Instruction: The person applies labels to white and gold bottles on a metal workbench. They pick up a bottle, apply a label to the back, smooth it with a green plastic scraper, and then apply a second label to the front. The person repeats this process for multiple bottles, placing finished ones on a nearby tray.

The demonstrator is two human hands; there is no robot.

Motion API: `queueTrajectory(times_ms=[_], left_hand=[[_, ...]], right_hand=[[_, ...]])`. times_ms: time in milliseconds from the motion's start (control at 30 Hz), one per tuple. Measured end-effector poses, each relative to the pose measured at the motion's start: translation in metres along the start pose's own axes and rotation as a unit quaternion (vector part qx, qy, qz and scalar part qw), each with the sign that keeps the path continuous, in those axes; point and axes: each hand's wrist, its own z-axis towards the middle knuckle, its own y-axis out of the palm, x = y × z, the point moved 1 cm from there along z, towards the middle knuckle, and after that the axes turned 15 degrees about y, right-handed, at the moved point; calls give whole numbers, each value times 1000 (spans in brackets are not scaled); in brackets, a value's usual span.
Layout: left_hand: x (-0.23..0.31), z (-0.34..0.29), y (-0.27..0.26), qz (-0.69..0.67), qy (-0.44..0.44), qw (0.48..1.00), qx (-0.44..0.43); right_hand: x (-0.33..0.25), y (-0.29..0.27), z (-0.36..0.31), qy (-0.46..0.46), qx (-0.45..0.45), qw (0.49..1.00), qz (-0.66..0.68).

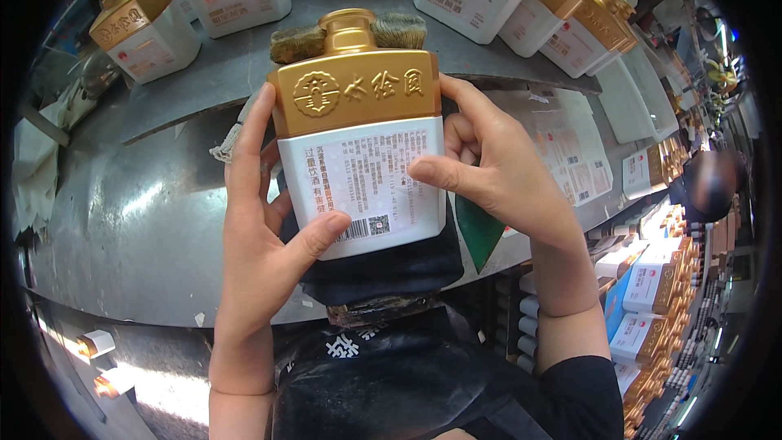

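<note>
Between my two hands is a flat-sided bottle (358,102) with a gold shoulder and neck and a white lower body. A printed label (371,171) with a small barcode covers the white side that faces me. My left hand (261,220) grips the bottle's left side, its thumb at the lower left corner of the label. My right hand (493,163) holds the right side, thumb pressed on the label's right part. Behind the bottle's neck, a rough brownish block or roll (401,30) shows at both sides. A green pointed piece (479,232) hangs below my right hand.
Several similar gold and white bottles (236,4) stand along the far side of the grey metal table (147,195). Label sheets (562,143) lie at the right, beside a white tray (643,90). Many more bottles (656,277) are stacked at the lower right. A person (713,183) is at the far right.
</note>
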Motion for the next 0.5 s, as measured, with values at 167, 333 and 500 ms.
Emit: queueTrajectory(times_ms=[167,333,500], left_hand=[[0,-2,0,10,-26,1000,6],[-8,-9,-4,-40,-19,999,-19],[-11,-11,1,-1,-12,999,-53]], right_hand=[[-6,1,0,1,5,1000,-25],[27,-36,35,-17,-6,985,170],[29,-67,16,46,94,955,278]])
